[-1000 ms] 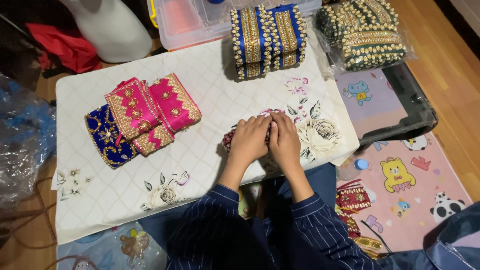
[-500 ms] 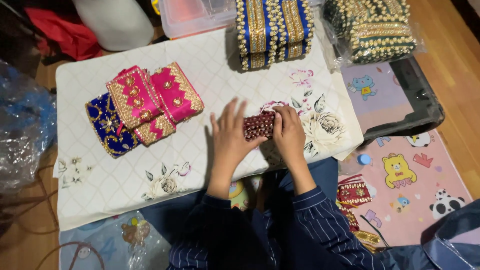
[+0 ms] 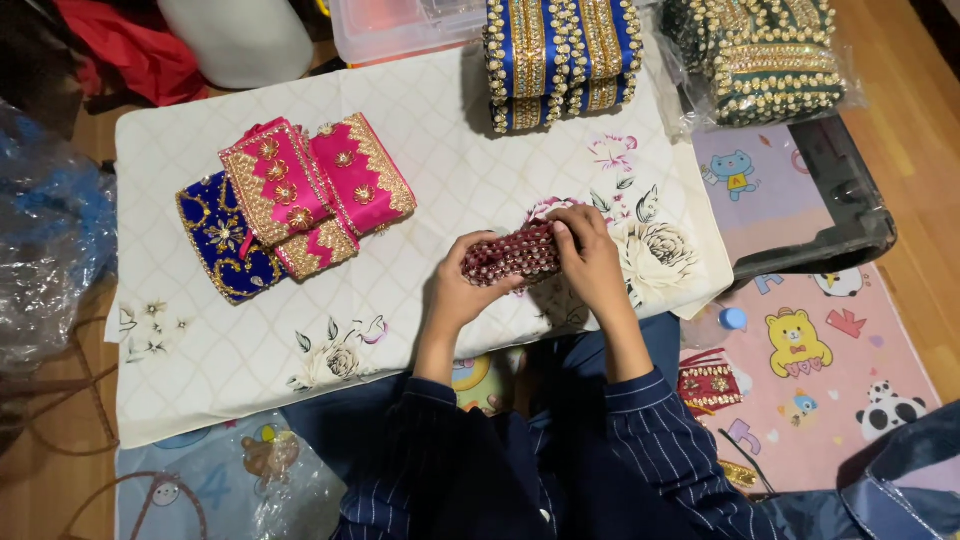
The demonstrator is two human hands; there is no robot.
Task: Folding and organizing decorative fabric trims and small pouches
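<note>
Both my hands hold a small maroon beaded pouch (image 3: 510,257) just above the white quilted cloth (image 3: 200,350) with printed flowers. My left hand (image 3: 462,290) grips its left end from below. My right hand (image 3: 590,260) covers its right end, fingers curled over the top. To the left on the cloth lie two pink embroidered pouches (image 3: 315,190) and a dark blue one (image 3: 222,240), overlapping each other. My dark striped sleeves show at the bottom.
A stack of blue and gold beaded pieces (image 3: 560,60) sits at the cloth's far edge. Green beaded pieces in clear plastic (image 3: 770,55) lie at top right beside a black tray (image 3: 840,210). A clear plastic box (image 3: 400,25), crinkled plastic wrap (image 3: 45,240) and a cartoon play mat (image 3: 800,370) surround the cloth.
My hands, which lay together flat over the pouch, have spread apart and lifted it, so the maroon pouch now shows between them.
</note>
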